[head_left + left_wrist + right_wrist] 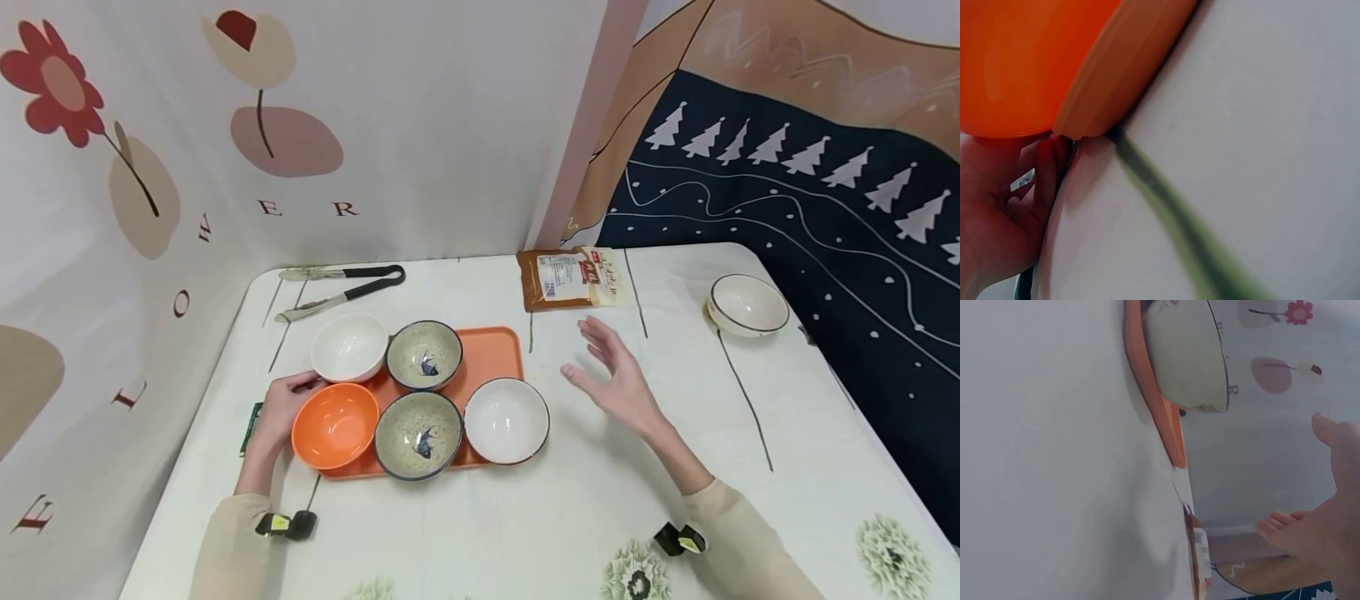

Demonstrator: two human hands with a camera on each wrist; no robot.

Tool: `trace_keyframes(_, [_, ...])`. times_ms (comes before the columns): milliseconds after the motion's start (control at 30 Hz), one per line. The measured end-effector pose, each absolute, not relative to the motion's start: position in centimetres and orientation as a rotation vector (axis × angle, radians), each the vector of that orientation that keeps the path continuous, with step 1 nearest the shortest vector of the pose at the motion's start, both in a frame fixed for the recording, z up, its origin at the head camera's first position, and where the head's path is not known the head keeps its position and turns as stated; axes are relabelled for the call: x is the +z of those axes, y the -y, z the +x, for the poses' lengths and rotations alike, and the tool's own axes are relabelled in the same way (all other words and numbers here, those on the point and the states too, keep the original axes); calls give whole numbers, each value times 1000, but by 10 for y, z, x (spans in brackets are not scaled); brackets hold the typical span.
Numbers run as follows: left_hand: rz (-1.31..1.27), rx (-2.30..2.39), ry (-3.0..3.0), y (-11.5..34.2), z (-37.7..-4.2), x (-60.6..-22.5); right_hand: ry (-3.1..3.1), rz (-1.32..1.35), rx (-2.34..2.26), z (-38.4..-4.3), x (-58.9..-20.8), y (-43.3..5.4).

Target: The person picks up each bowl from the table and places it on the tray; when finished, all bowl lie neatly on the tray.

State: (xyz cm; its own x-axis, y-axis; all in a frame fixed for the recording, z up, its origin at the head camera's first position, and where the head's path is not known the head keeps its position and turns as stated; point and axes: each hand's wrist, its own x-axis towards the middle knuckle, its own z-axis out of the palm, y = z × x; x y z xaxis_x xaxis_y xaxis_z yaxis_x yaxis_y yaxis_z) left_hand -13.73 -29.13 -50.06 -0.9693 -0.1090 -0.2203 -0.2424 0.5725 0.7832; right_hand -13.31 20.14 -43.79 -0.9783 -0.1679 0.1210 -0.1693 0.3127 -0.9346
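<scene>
On the table lies an orange tray point(491, 346) carrying several bowls. An orange bowl point(336, 427) sits at its front left, with a white bowl point(349, 347) behind. Two speckled bowls with blue fish, a rear one point(424, 356) and a front one point(418, 436), fill the middle; a dark-rimmed white bowl point(507, 421) sits front right. My left hand point(281, 412) grips the tray's left edge beside the orange bowl; its curled fingers point(1046, 172) are partly hidden beneath the bowl. Right of the tray, my right hand point(618, 383) hovers above the table, fingers spread, holding nothing.
Black-handled tongs point(345, 292) lie at the back left. A brown and cream food packet point(570, 279) is at the back, and a cream bowl point(748, 305) stands far right. Something green point(251, 427) shows partly behind the left hand. Printed cloth hangs behind the table.
</scene>
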Motion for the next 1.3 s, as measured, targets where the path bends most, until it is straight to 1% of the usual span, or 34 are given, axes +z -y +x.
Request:
trace_keyframes(267, [-286,1416,-2629,292,-136,-501,2491,107,1794,-144,-421,-220])
trace_keyframes(600, [-272,1413,-2649,293,-136,-502,2303,-103,1752,-159,-410,-252])
trace_keyframes(733, [-271,1407,-2651,293,-136,-502,2224,-251,1736,-164,-406,-268])
trace_keyframes(967, [-282,1404,-2646,293,-134,-503,1971,-452,1867,-171,-396,-299])
trace_keyframes(1300, [-287,1371,-2672,293,-138,-501,1998,-700,1766,-175,-392,-342])
